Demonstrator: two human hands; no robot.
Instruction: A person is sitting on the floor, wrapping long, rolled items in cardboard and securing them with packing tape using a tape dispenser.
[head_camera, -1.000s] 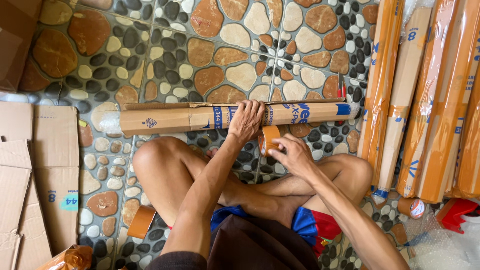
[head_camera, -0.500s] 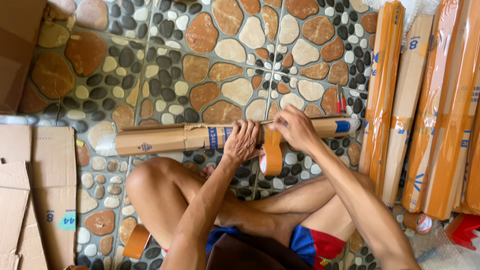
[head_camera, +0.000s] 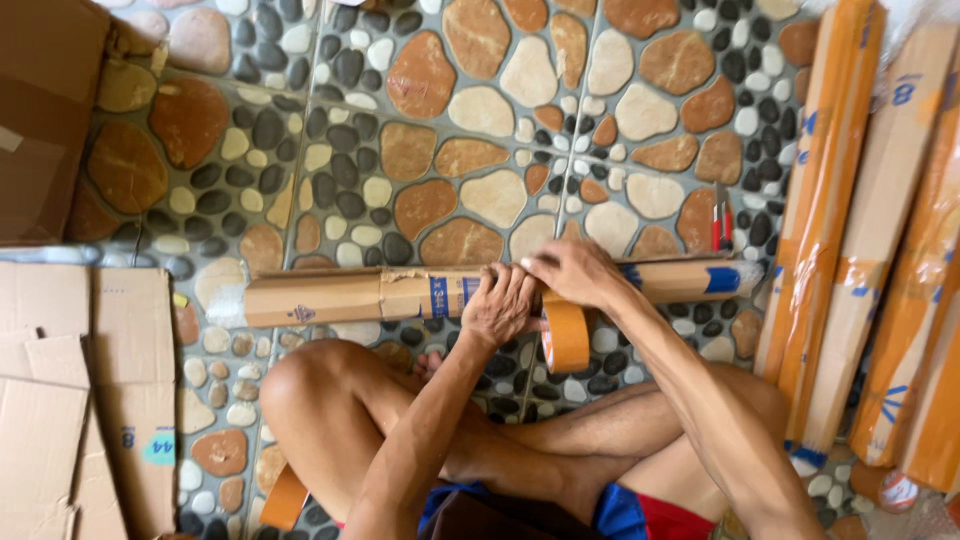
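Note:
A long cardboard-wrapped tube (head_camera: 330, 297) lies across the pebble-patterned floor in front of my crossed legs. My left hand (head_camera: 503, 305) presses down on the tube near its middle. My right hand (head_camera: 572, 272) rests on top of the tube just to the right of it. A roll of brown packing tape (head_camera: 567, 335) hangs below my right hand, against the near side of the tube.
Several long cardboard-wrapped packages (head_camera: 850, 230) lie side by side at the right. Flat cardboard pieces (head_camera: 80, 400) lie at the left, a brown box (head_camera: 45, 110) at the top left. A red-handled cutter (head_camera: 722, 222) lies beyond the tube. Another tape roll (head_camera: 287, 497) sits under my left knee.
My right hand has risen from below the tube to its top, drawing the tape roll up against the tube. My left hand stays on the tube.

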